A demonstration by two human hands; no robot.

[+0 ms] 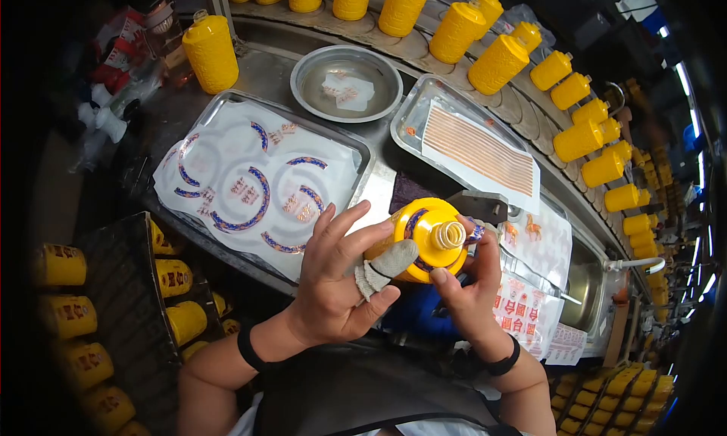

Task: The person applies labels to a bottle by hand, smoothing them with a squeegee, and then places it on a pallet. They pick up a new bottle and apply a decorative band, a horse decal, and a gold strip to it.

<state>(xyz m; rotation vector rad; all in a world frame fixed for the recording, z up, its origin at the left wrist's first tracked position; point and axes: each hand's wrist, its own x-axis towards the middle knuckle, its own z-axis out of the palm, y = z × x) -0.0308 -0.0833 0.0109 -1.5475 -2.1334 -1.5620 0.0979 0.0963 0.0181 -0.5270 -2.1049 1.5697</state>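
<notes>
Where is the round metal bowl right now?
Head view, top centre: the bowl sits between the left tray and the right tray, below the yellow bottles.

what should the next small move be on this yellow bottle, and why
Probably slide the cloth-wrapped thumb of the left hand along the blue decal, pressing it flat on the shoulder of the yellow bottle. The decal curves round the neck, the thumb rests on the bottle just below it, and the right hand steadies the other side.
</notes>
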